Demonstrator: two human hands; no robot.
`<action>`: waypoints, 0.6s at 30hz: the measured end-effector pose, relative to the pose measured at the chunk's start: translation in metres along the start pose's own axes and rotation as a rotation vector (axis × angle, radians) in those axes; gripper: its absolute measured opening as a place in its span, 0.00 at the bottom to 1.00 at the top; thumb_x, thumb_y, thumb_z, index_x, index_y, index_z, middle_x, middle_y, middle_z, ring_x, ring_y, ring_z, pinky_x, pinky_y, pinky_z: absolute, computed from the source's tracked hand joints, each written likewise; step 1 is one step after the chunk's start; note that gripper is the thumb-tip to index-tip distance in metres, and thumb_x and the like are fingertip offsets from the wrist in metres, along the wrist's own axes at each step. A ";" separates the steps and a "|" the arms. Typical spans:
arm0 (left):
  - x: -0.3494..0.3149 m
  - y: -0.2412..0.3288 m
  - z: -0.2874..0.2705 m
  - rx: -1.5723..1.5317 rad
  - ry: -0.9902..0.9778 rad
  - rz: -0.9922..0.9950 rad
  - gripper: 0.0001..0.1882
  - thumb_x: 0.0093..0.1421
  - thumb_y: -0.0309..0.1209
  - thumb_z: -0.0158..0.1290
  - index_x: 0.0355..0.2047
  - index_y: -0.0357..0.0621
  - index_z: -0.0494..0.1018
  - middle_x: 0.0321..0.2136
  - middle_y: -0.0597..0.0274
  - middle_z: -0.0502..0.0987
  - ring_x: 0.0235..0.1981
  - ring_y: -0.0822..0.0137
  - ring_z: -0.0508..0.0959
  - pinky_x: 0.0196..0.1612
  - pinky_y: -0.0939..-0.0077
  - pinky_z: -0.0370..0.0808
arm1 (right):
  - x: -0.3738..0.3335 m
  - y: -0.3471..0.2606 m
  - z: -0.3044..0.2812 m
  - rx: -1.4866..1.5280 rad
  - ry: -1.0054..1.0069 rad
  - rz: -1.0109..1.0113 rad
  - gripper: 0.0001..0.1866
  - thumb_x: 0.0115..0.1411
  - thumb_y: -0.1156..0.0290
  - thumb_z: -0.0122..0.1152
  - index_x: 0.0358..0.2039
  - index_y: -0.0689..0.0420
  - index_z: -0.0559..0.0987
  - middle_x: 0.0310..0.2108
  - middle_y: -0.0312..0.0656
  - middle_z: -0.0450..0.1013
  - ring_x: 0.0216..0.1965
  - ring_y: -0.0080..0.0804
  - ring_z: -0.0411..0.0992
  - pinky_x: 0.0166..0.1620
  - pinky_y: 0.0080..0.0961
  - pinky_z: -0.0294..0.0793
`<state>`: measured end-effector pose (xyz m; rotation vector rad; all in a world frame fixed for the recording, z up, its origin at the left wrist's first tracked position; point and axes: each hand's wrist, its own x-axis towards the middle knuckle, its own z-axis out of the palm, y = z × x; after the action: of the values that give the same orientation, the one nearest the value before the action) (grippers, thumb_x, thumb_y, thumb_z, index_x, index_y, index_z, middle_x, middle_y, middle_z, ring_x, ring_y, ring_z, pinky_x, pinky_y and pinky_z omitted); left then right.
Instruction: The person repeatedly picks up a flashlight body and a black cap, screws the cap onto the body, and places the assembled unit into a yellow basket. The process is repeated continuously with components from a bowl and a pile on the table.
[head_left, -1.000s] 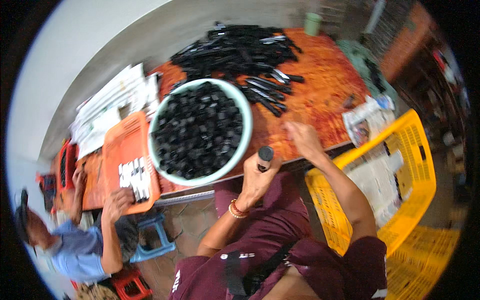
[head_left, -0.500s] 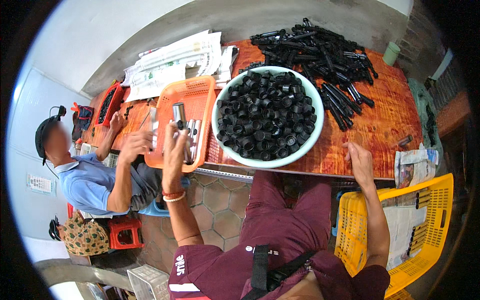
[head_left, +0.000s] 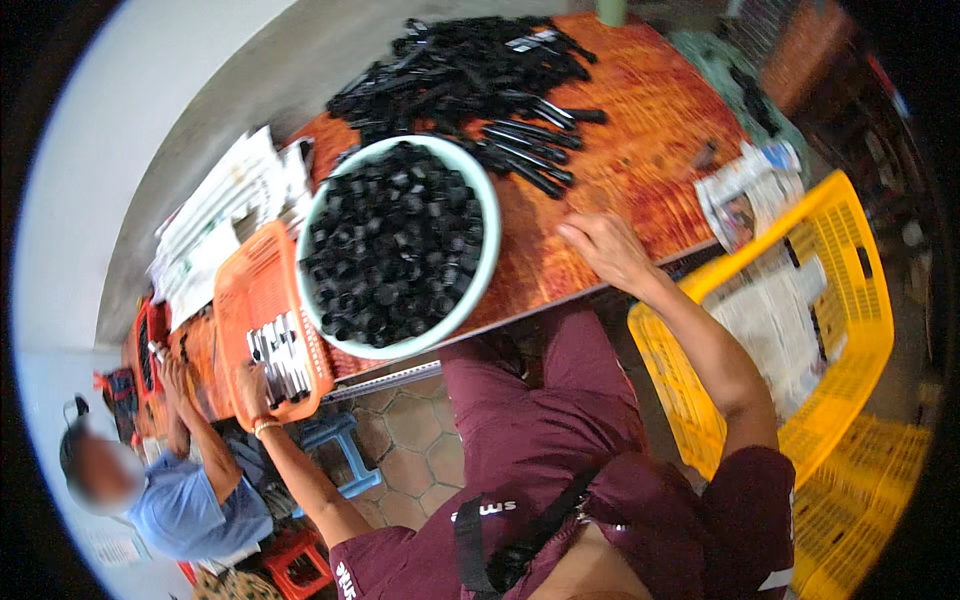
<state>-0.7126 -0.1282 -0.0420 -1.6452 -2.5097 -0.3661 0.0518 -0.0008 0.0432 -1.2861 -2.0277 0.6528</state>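
My left hand (head_left: 250,387) is at the near left side of an orange plastic basket (head_left: 236,285). Its fingers reach in beside several silver tubes with black ends (head_left: 285,352); blur hides whether they grip one. My right hand (head_left: 610,252) rests at the front edge of the red-brown table (head_left: 655,130), fingers loosely stretched out and nothing in them. Between my hands stands a pale green basin (head_left: 490,245), heaped with small black caps (head_left: 395,245). Behind it lies a pile of long black tubes (head_left: 470,75).
White printed bags (head_left: 215,245) lie behind the basket. At left, a co-worker in a blue shirt (head_left: 200,505) handles a small light piece by a red tray (head_left: 150,335). A yellow crate (head_left: 865,325) stands at my right, near folded newspaper (head_left: 745,200). A blue stool (head_left: 350,460) stands below.
The view has swung to the right. My left hand, earlier raised over the basket with a silver tube, has lowered into the basket's near side. The co-worker's hands have drawn together near the red tray.
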 end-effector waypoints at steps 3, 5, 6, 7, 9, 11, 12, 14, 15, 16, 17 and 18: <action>0.013 0.059 -0.012 -0.171 -0.092 -0.202 0.14 0.56 0.32 0.53 0.36 0.31 0.74 0.25 0.52 0.77 0.28 0.56 0.76 0.32 0.64 0.72 | -0.004 0.006 -0.006 -0.027 0.000 0.020 0.16 0.64 0.63 0.51 0.31 0.65 0.76 0.24 0.55 0.71 0.29 0.54 0.71 0.32 0.42 0.68; -0.006 0.088 -0.041 -0.204 0.004 -0.183 0.20 0.57 0.33 0.55 0.45 0.31 0.71 0.37 0.49 0.76 0.37 0.56 0.77 0.41 0.65 0.74 | -0.003 0.009 -0.002 -0.048 0.000 0.006 0.16 0.64 0.63 0.51 0.30 0.64 0.76 0.23 0.55 0.71 0.28 0.53 0.71 0.32 0.42 0.68; -0.016 0.087 -0.053 -0.226 0.099 -0.123 0.23 0.58 0.34 0.56 0.50 0.31 0.68 0.42 0.48 0.75 0.39 0.59 0.76 0.43 0.68 0.73 | 0.002 0.008 0.002 -0.049 -0.012 -0.020 0.16 0.64 0.64 0.51 0.30 0.64 0.76 0.23 0.55 0.71 0.28 0.53 0.72 0.32 0.42 0.68; -0.027 0.085 -0.063 -0.241 0.191 -0.062 0.27 0.58 0.34 0.58 0.54 0.32 0.66 0.47 0.48 0.73 0.42 0.61 0.75 0.46 0.71 0.73 | 0.006 0.005 0.006 -0.055 -0.025 0.020 0.16 0.64 0.62 0.51 0.31 0.64 0.77 0.24 0.52 0.73 0.27 0.48 0.73 0.33 0.41 0.70; -0.061 0.193 -0.112 -0.820 0.174 -0.136 0.23 0.61 0.33 0.55 0.53 0.34 0.68 0.44 0.54 0.75 0.37 0.69 0.77 0.39 0.74 0.75 | 0.007 0.014 0.007 -0.105 0.083 -0.005 0.17 0.64 0.61 0.50 0.31 0.62 0.78 0.25 0.55 0.73 0.29 0.53 0.73 0.35 0.44 0.70; -0.123 0.271 -0.161 -1.081 -0.119 -0.101 0.24 0.61 0.37 0.55 0.49 0.30 0.70 0.33 0.52 0.78 0.25 0.72 0.77 0.27 0.81 0.75 | 0.007 0.021 0.007 -0.116 0.097 0.005 0.17 0.64 0.59 0.50 0.31 0.61 0.79 0.25 0.55 0.74 0.30 0.54 0.74 0.35 0.44 0.71; -0.150 0.278 -0.160 -1.262 -0.368 0.000 0.25 0.59 0.41 0.55 0.47 0.29 0.71 0.27 0.51 0.78 0.21 0.72 0.77 0.24 0.80 0.75 | 0.008 0.023 0.002 -0.125 0.070 0.027 0.18 0.64 0.59 0.50 0.31 0.61 0.79 0.24 0.54 0.74 0.28 0.53 0.74 0.34 0.43 0.71; -0.180 0.293 -0.142 -1.167 -0.977 0.207 0.25 0.57 0.44 0.57 0.44 0.32 0.74 0.31 0.54 0.80 0.22 0.71 0.78 0.24 0.80 0.76 | 0.006 0.031 -0.001 -0.085 0.121 0.081 0.19 0.65 0.57 0.49 0.32 0.60 0.79 0.21 0.50 0.74 0.25 0.44 0.74 0.32 0.37 0.70; -0.195 0.308 -0.126 -1.187 -1.162 0.174 0.25 0.58 0.46 0.57 0.46 0.36 0.75 0.32 0.58 0.80 0.23 0.72 0.78 0.25 0.79 0.76 | 0.005 0.028 -0.004 -0.090 0.107 0.143 0.19 0.65 0.57 0.49 0.32 0.60 0.80 0.20 0.47 0.73 0.24 0.39 0.73 0.31 0.34 0.70; -0.213 0.320 -0.100 -1.137 -1.201 0.091 0.24 0.60 0.46 0.55 0.47 0.40 0.75 0.32 0.60 0.80 0.24 0.74 0.78 0.27 0.80 0.76 | 0.005 0.020 -0.007 -0.097 0.091 0.201 0.19 0.65 0.56 0.48 0.33 0.59 0.80 0.19 0.44 0.73 0.23 0.33 0.73 0.30 0.31 0.69; -0.234 0.327 -0.067 -1.099 -1.160 -0.005 0.21 0.60 0.45 0.55 0.43 0.39 0.76 0.32 0.55 0.80 0.25 0.67 0.79 0.28 0.74 0.76 | 0.006 0.009 -0.005 -0.115 0.092 0.173 0.20 0.65 0.56 0.48 0.35 0.59 0.81 0.18 0.41 0.72 0.22 0.27 0.72 0.29 0.29 0.68; -0.256 0.330 -0.030 -0.919 -0.994 0.034 0.21 0.59 0.44 0.55 0.41 0.38 0.76 0.33 0.53 0.80 0.26 0.61 0.79 0.30 0.70 0.76 | 0.007 0.012 -0.004 -0.126 0.091 0.175 0.20 0.66 0.56 0.47 0.37 0.58 0.81 0.18 0.41 0.71 0.22 0.28 0.71 0.29 0.29 0.68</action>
<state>-0.3086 -0.2370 -0.0270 -2.7179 -3.2231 -1.0303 0.0593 0.0107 0.0391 -1.5520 -1.9229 0.5418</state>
